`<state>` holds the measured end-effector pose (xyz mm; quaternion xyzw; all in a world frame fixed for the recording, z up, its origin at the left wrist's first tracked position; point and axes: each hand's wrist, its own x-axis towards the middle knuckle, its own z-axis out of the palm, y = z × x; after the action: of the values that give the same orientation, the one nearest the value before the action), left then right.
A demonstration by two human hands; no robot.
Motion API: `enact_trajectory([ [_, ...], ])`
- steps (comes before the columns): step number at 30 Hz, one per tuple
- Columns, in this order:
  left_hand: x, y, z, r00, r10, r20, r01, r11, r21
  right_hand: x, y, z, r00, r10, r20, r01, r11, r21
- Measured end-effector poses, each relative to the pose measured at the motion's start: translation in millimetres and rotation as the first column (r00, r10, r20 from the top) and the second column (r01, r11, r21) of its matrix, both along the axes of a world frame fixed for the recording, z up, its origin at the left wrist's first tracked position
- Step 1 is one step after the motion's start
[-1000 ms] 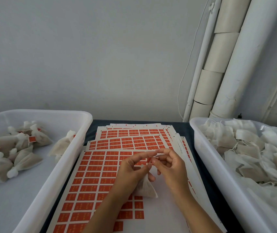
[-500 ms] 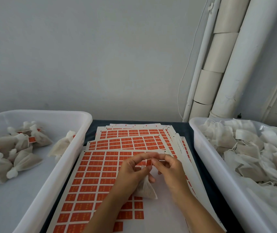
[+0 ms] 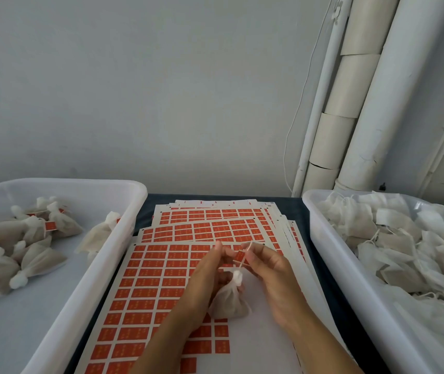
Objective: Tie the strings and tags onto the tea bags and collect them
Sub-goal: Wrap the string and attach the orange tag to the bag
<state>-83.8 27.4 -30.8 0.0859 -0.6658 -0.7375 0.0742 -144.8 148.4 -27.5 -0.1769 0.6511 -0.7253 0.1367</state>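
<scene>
A small white tea bag (image 3: pixel 229 299) with a tied neck hangs over the sheets of orange tags (image 3: pixel 156 268) in the middle of the table. From its neck a thin white string (image 3: pixel 243 259) rises between my hands. My left hand (image 3: pixel 206 276) holds the bag's neck, its fingertips curled by an orange tag (image 3: pixel 239 256) on the string. My right hand (image 3: pixel 269 268) pinches the string's upper end between thumb and forefinger.
The white tub (image 3: pixel 134 195) on the left holds several tied, tagged tea bags (image 3: pixel 26 244). On the right, another white tub (image 3: pixel 320 238) is full of loose bags with strings (image 3: pixel 393 238). White pipes (image 3: pixel 364 103) stand against the back wall.
My hands have drawn slightly apart and the string now shows taut above the bag's neck, with the orange tag between my fingertips. The bag has swung a little to the right.
</scene>
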Motion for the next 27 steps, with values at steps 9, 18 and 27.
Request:
enact_trajectory([
  [9,1.8,-4.9,4.6,0.974,-0.225,-0.021,0.226,0.965,0.132,-5.5,6.6,4.4,0.976,0.216,-0.031,-0.218,0.972,-0.091],
  [18,-3.1,-6.3,-1.2,0.999,-0.035,0.001,0.034,0.988,0.149,-12.4,14.3,5.5,0.965,0.094,-0.247,-0.073,0.993,0.091],
  [27,-4.2,-2.6,-0.6,0.999,-0.013,0.034,0.012,0.999,0.047,-17.3,20.2,1.9,0.856,0.068,-0.512,0.077,0.964,0.256],
])
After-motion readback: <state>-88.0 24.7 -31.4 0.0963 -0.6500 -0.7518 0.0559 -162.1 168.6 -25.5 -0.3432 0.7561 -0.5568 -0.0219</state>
